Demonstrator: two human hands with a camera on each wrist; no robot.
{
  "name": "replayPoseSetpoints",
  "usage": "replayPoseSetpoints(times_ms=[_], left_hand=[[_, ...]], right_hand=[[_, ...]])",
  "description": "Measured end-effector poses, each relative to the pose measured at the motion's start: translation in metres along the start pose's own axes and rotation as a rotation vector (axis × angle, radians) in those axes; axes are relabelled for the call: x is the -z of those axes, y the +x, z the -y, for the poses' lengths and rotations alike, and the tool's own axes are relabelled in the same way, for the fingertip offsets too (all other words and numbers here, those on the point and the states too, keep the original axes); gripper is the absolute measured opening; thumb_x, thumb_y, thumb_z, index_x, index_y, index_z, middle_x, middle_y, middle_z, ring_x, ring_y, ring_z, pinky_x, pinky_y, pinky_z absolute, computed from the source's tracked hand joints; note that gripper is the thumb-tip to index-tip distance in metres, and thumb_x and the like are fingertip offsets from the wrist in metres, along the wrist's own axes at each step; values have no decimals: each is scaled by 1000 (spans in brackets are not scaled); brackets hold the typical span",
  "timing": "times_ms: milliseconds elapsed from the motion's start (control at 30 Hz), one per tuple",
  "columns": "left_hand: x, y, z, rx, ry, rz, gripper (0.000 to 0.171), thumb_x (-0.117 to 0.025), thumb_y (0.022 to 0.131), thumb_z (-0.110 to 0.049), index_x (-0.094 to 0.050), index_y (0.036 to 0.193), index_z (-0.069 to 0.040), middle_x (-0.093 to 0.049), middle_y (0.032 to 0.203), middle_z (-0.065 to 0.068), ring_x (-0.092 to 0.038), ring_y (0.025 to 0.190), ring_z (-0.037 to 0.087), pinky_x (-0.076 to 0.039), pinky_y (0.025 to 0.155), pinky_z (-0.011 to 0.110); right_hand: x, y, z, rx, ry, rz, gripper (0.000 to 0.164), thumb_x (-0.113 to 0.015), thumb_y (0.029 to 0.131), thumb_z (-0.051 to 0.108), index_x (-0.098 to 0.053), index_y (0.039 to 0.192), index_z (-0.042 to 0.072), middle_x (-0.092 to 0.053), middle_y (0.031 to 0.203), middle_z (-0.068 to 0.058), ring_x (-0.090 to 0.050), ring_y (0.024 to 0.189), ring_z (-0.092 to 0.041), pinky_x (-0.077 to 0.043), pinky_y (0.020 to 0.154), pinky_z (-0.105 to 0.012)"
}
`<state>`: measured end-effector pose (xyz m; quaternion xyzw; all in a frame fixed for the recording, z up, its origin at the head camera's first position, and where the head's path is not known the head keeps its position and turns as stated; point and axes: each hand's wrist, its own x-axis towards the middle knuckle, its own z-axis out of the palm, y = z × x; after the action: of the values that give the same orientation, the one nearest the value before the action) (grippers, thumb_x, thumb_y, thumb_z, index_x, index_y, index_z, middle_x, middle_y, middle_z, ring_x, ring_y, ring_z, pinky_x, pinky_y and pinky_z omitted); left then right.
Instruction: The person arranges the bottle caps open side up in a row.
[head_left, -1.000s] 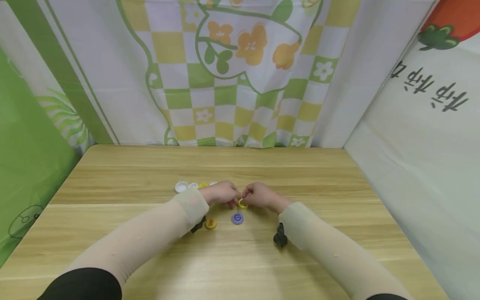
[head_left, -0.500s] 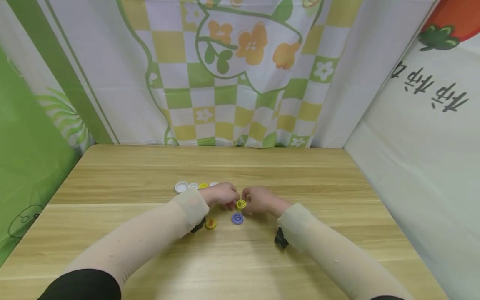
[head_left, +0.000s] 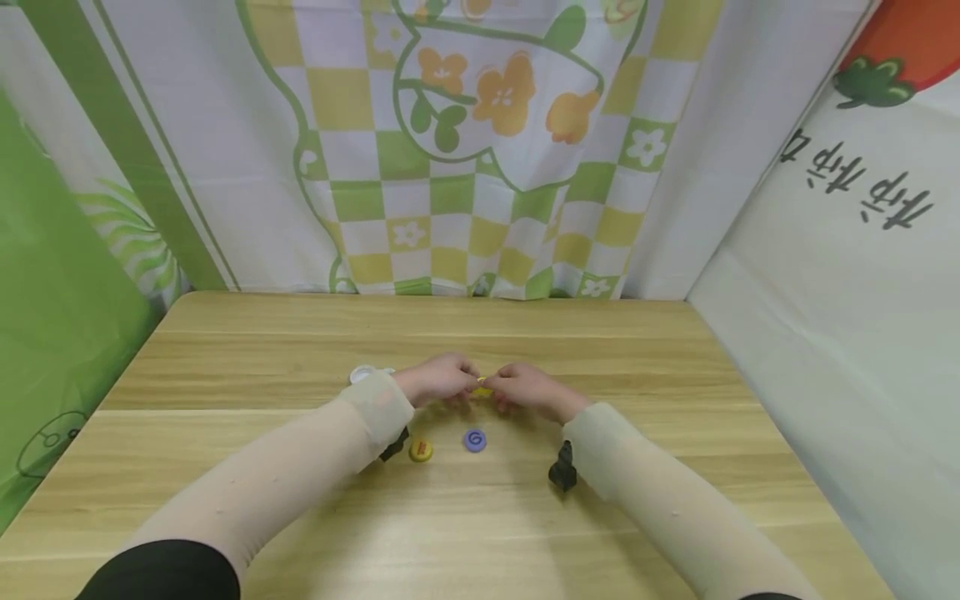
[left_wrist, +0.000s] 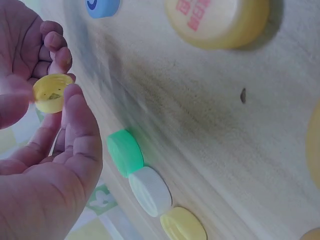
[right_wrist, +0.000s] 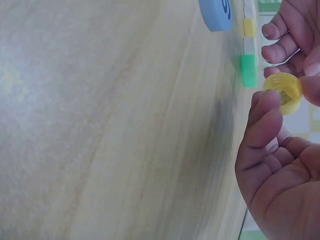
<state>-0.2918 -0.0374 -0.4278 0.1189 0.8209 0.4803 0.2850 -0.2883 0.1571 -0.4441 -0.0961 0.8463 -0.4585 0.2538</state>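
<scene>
A small yellow bottle cap is held up between both hands, its hollow inside showing in the left wrist view. My left hand pinches one side of it, and my right hand grips the other side with thumb and fingers. Nearer to me, a purple cap marked with a dark G-like sign lies on the table. To its left is a yellow-orange cap with red print. Beyond the left hand, a green cap, a white cap and another yellow cap form a row.
The row ends at the left with a larger white cap; the left hand hides much of the row in the head view. All stand on a wooden table. A patterned curtain hangs along its far edge.
The yellow cap has moved away from the purple cap, farther from me, and is now held between both hands. The right hand's fingers have closed in toward the left hand.
</scene>
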Motion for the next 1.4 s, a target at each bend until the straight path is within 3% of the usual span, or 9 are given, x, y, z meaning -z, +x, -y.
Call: replayPoseSetpoints(times_ms=[100, 200, 300, 500, 667, 833, 1067, 1167, 1400], left_hand=[[1, 0, -1, 3, 7, -15, 29, -57, 97, -3, -61, 124, 8, -66, 105, 16, -63, 94, 26, -56, 86, 40], [1, 0, -1, 0, 12, -35, 27, -57, 97, -2, -62, 123, 7, -65, 103, 14, -62, 93, 24, -55, 89, 41], [2, 1, 0, -21, 36, -52, 23, -56, 98, -2, -64, 117, 6, -66, 97, 13, -60, 86, 21, -55, 85, 39], [8, 6, 1, -40, 75, -63, 19, -53, 100, -4, -65, 110, 6, -65, 87, 11, -56, 76, 17, -47, 66, 25], [11, 8, 1, -39, 41, -94, 24, -51, 100, -1, -62, 118, 11, -67, 93, 17, -56, 72, 16, -48, 65, 26], [13, 12, 2, -39, 44, -122, 23, -52, 96, 2, -58, 117, 8, -67, 90, 17, -59, 72, 18, -51, 66, 28], [15, 19, 2, -36, 86, -96, 14, -47, 100, -2, -61, 98, 1, -56, 70, 4, -46, 58, 10, -42, 56, 22], [17, 21, 0, -21, 80, -78, 17, -46, 101, -4, -60, 92, 1, -54, 69, 4, -44, 56, 10, -42, 57, 22], [19, 21, -2, 42, 38, -66, 25, -45, 104, -8, -64, 114, 6, -60, 86, 8, -56, 75, 17, -51, 68, 27]], right_hand=[[0, 0, -1, -18, 79, 15, 34, -54, 107, 26, -64, 96, -4, -63, 79, -5, -57, 67, -11, -45, 61, -23], [1, 1, 0, -28, 125, 27, 40, -50, 109, 28, -67, 109, -8, -63, 79, -4, -57, 66, -10, -44, 60, -22], [0, 2, 1, -27, 141, 24, 43, -48, 110, 30, -65, 115, -9, -63, 79, -4, -56, 66, -10, -44, 59, -22], [-2, 8, 4, -7, 154, -75, 28, -51, 110, 23, -61, 114, -3, -63, 85, -9, -58, 69, -12, -46, 61, -23], [-2, 12, 5, 11, 190, -96, 24, -50, 110, 15, -59, 118, -6, -67, 91, -14, -60, 69, -13, -50, 61, -23], [-3, 17, 3, -5, 216, -93, 23, -49, 109, 11, -60, 115, -8, -66, 91, -13, -59, 71, -12, -51, 62, -21], [-5, 18, 4, -44, 271, -132, 21, -47, 107, 8, -54, 125, -3, -67, 92, -14, -60, 71, -14, -49, 61, -22], [-5, 18, 6, -55, 282, -137, 23, -48, 106, 6, -53, 128, -1, -69, 92, -15, -61, 72, -15, -49, 61, -22], [-7, 20, 4, -70, 281, -138, 25, -50, 103, 2, -53, 127, -2, -69, 93, -15, -62, 72, -15, -49, 61, -21]])
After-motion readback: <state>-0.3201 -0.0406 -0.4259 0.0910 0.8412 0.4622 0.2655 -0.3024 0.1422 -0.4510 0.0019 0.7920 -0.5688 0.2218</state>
